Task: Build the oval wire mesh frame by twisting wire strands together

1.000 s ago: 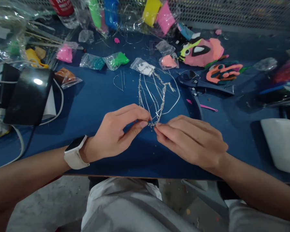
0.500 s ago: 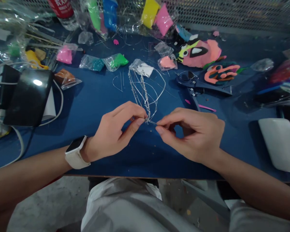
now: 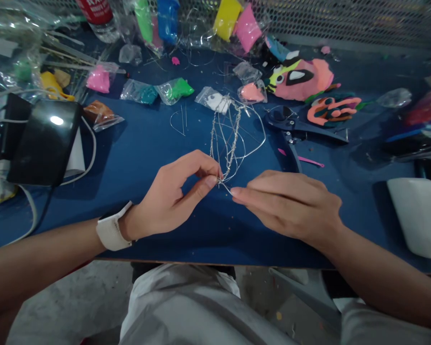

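Note:
A frame of thin silver wire (image 3: 234, 139), partly twisted into rope-like strands with loose loops, stretches away from me over the blue tabletop. My left hand (image 3: 181, 191), with a pale watch band at the wrist, pinches its near end between thumb and forefinger. A short wire end sticks out from that pinch to the right, where my right hand (image 3: 294, 206) has it at the thumb tip. The fingers of that hand lie together behind the thumb, hiding part of the grip. Beyond the frame's far end lies a clear packet with white clay (image 3: 215, 101).
Dark blue pliers-like cutters (image 3: 290, 125) and painted-looking clay figures (image 3: 301, 79) lie to the right. Bags of coloured clay (image 3: 175, 91) line the back. A black power box (image 3: 45, 143) with white cables stands left, a white case (image 3: 414, 215) right.
The wire frame's far end has swung to the right and now overlaps the white clay packet. My right hand has turned, its fingers flatter together, and shifted slightly right. My left hand keeps its pinch.

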Demonstrator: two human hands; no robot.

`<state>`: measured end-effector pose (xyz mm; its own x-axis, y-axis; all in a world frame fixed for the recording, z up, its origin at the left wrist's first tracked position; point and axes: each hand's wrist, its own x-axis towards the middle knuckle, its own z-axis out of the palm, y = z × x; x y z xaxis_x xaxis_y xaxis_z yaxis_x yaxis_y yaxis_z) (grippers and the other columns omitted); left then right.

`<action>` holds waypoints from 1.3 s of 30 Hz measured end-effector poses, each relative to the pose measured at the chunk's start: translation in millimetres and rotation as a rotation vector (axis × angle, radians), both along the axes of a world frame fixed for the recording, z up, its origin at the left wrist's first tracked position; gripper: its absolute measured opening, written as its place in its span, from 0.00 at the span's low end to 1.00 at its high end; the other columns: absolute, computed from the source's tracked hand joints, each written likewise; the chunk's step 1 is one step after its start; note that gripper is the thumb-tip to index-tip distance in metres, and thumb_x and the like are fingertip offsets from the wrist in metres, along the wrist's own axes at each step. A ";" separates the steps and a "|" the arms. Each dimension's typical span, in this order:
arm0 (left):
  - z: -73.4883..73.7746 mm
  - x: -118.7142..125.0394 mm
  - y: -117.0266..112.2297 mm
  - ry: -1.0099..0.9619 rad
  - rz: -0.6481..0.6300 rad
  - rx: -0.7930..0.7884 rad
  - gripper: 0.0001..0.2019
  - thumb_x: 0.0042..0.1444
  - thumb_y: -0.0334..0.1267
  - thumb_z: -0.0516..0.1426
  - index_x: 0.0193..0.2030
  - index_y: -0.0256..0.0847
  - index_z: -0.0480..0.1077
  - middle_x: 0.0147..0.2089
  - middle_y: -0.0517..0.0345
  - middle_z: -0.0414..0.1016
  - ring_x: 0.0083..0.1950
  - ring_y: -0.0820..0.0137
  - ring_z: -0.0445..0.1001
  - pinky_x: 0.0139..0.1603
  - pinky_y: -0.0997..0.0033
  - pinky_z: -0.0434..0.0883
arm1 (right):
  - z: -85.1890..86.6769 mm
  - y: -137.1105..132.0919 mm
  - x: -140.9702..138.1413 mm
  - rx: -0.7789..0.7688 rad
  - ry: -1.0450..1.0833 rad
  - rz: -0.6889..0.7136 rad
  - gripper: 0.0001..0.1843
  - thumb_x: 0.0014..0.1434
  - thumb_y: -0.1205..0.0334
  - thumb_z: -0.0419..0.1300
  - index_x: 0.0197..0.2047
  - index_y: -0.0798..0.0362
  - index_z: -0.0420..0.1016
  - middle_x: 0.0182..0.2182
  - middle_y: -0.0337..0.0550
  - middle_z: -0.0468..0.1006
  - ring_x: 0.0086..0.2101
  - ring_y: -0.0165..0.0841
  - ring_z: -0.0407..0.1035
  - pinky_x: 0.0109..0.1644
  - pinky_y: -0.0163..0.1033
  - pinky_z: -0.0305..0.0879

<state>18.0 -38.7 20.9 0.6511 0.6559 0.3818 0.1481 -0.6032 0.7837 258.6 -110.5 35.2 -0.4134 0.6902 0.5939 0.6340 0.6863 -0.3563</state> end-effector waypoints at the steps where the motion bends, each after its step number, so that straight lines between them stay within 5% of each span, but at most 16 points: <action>1: 0.1 0.0 0.1 -0.006 -0.004 -0.010 0.04 0.75 0.30 0.56 0.46 0.40 0.71 0.45 0.54 0.80 0.46 0.70 0.80 0.46 0.69 0.77 | 1.6 -0.4 3.1 0.037 -0.054 0.026 0.15 0.70 0.68 0.66 0.50 0.36 0.87 0.38 0.34 0.88 0.29 0.31 0.78 0.35 0.39 0.79; 5: -1.2 0.3 0.3 -0.018 -0.015 -0.043 0.04 0.77 0.34 0.56 0.47 0.41 0.71 0.45 0.54 0.79 0.45 0.70 0.79 0.46 0.69 0.76 | 6.7 -0.4 6.3 -0.046 -0.176 0.060 0.11 0.73 0.64 0.64 0.50 0.40 0.87 0.40 0.37 0.89 0.31 0.32 0.80 0.37 0.39 0.80; 8: -5.0 0.2 0.3 -0.045 -0.012 -0.031 0.04 0.78 0.35 0.54 0.48 0.41 0.70 0.44 0.55 0.78 0.44 0.71 0.78 0.47 0.68 0.76 | 3.6 0.7 -2.7 -0.146 0.098 0.009 0.07 0.71 0.65 0.67 0.46 0.44 0.86 0.40 0.39 0.89 0.33 0.31 0.81 0.37 0.36 0.80; 14: -11.5 -0.4 0.9 -0.077 0.065 0.028 0.03 0.77 0.33 0.54 0.50 0.41 0.70 0.47 0.55 0.79 0.42 0.72 0.79 0.48 0.68 0.77 | -3.7 3.2 -21.6 -0.926 0.941 0.031 0.11 0.70 0.53 0.70 0.45 0.52 0.83 0.33 0.41 0.87 0.26 0.32 0.82 0.23 0.33 0.76; 19: -8.7 0.8 0.7 -0.073 0.066 0.119 0.04 0.75 0.28 0.56 0.49 0.42 0.69 0.46 0.55 0.81 0.47 0.70 0.82 0.50 0.68 0.78 | -2.3 6.2 -20.9 -1.353 1.129 0.101 0.14 0.64 0.53 0.75 0.36 0.55 0.83 0.25 0.38 0.83 0.20 0.30 0.78 0.17 0.29 0.68; 30: 1.0 2.2 -5.3 -0.021 0.013 0.097 0.05 0.74 0.28 0.55 0.46 0.41 0.69 0.45 0.55 0.80 0.48 0.70 0.81 0.51 0.68 0.78 | 9.1 -4.2 -25.7 -1.006 0.858 -0.104 0.10 0.56 0.65 0.79 0.31 0.50 0.82 0.23 0.35 0.83 0.19 0.29 0.77 0.20 0.31 0.72; 35: 2.6 1.2 -6.2 -0.023 -0.004 0.030 0.04 0.75 0.30 0.56 0.47 0.41 0.70 0.46 0.55 0.80 0.47 0.71 0.80 0.51 0.69 0.77 | 10.4 -8.8 -26.6 -0.630 0.529 -0.178 0.08 0.61 0.68 0.73 0.32 0.48 0.82 0.24 0.34 0.84 0.22 0.29 0.79 0.26 0.32 0.75; 39: 3.6 1.1 -7.8 -0.027 -0.022 -0.029 0.03 0.75 0.31 0.56 0.47 0.41 0.71 0.46 0.54 0.80 0.47 0.71 0.80 0.50 0.68 0.77 | 12.0 -12.0 -20.7 -0.209 0.074 -0.261 0.09 0.66 0.68 0.70 0.33 0.46 0.82 0.24 0.31 0.85 0.23 0.27 0.80 0.27 0.31 0.74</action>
